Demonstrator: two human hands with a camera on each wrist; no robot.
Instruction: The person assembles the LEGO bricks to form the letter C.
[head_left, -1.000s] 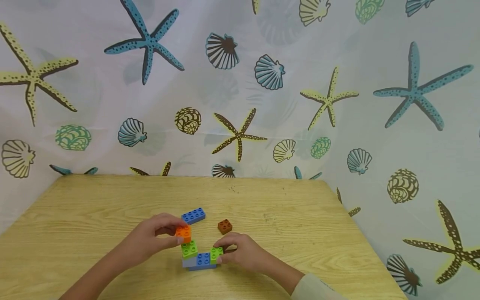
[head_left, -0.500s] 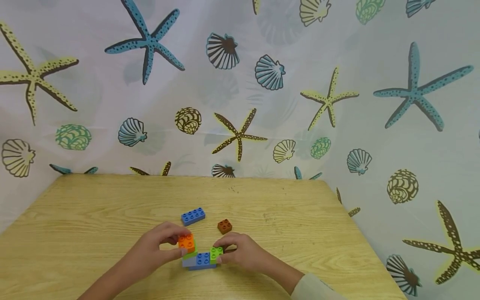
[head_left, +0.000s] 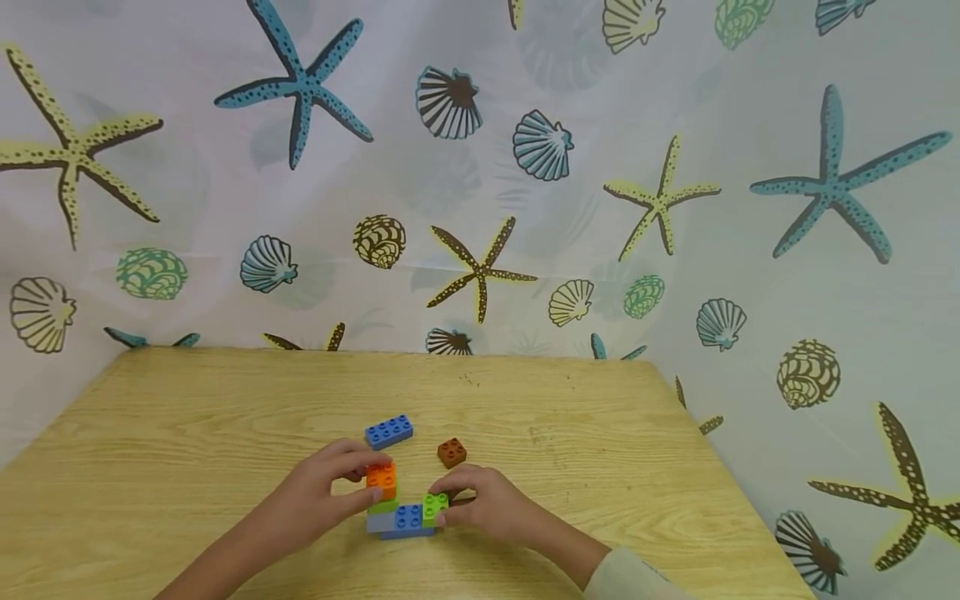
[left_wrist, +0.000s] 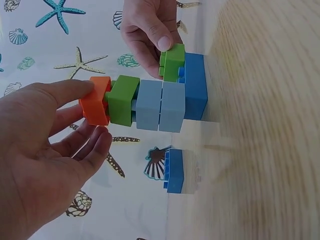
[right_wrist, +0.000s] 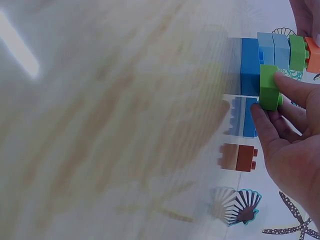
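Note:
My left hand point(head_left: 318, 492) pinches an orange toy brick point(head_left: 381, 482) between thumb and fingers. That brick sits at the top of a stack, against a green brick point(left_wrist: 122, 100); a few green studs show between the two in the left wrist view. Below come two light-blue bricks point(left_wrist: 160, 106), standing on one end of a long blue brick point(left_wrist: 197, 89) on the table. At the other end of this base is a second green brick point(head_left: 435, 509), pinched by the thumb and fingers of my right hand point(head_left: 487, 507).
A loose blue brick point(head_left: 389, 432) lies behind the stack on the wooden table point(head_left: 562, 433). To its right is a small brown brick point(head_left: 452, 452). A cloth point(head_left: 487, 192) printed with starfish and shells hangs along the table's back and right sides.
My left hand has brought the orange brick right and down, from above the stack onto the green brick. My right hand keeps its grip on the other green brick.

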